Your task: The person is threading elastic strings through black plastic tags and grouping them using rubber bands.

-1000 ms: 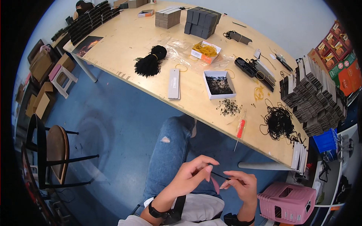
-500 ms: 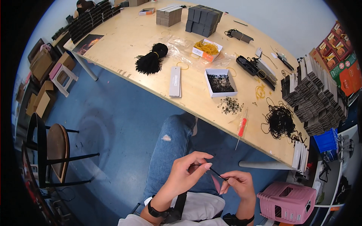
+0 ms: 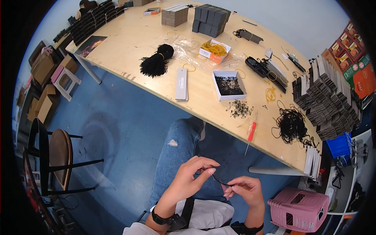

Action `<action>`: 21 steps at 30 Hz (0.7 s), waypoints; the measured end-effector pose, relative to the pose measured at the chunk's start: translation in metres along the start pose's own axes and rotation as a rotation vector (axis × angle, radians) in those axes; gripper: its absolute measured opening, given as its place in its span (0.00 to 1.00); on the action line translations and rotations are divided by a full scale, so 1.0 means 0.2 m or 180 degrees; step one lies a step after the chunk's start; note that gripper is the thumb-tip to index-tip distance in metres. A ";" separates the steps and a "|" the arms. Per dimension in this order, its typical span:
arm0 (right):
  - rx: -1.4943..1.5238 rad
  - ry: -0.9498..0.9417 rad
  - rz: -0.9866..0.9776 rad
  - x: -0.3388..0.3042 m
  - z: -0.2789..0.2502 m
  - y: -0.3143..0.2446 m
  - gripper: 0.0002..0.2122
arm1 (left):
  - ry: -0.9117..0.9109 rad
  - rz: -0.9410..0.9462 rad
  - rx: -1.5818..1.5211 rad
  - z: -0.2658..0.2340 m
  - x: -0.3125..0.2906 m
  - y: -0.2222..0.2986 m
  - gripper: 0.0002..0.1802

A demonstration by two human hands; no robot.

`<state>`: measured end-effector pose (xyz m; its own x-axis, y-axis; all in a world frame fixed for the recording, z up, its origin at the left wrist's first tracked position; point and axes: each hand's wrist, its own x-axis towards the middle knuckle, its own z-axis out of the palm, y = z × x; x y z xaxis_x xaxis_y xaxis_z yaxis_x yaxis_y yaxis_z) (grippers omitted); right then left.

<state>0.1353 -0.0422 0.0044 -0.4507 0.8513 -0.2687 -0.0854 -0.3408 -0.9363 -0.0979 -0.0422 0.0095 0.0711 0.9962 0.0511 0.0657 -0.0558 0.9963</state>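
Note:
Over my lap, a thin black cord runs between my two hands. My left hand pinches one end between thumb and fingertips. The other end is gripped by the thumb and fingers of my right hand, a little lower and to the right. Between the hands the cord sags slightly. On the table edge just beyond lies a red-handled awl. A tangle of black cords sits right of it, and a pile of small black safety pins lies to its left.
A white box of black pieces, a stack of grey tags, a black cord bundle and a box of yellow rubber bands occupy the table. Tall tag stacks stand right. A pink crate and a chair flank me.
The cord between my hands has gone from nearly straight to slightly sagging. Both hands have shifted slightly, and the pink piece near my right hand shows less.

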 end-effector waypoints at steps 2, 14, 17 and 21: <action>0.0055 -0.0044 -0.0079 0.00 -0.01 0.02 0.07 | -0.0112 0.0361 0.0368 0.00 0.01 -0.02 0.09; 0.0614 0.0014 -0.0400 0.03 -0.03 0.07 0.04 | 0.0107 -0.0405 -0.0232 0.02 -0.01 0.00 0.09; 0.0644 0.0044 -0.0375 0.03 -0.03 0.08 0.04 | 0.0232 -0.0396 0.0075 0.03 0.00 0.02 0.10; 0.0561 0.0167 -0.0365 0.03 -0.03 0.08 0.04 | 0.0238 -0.0416 0.0068 0.03 0.00 -0.01 0.11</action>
<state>0.1364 -0.0403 -0.0143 -0.3826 0.9065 -0.1786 -0.2894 -0.3011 -0.9086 -0.0927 -0.0431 0.0080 -0.0136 0.9972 -0.0733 0.0909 0.0742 0.9931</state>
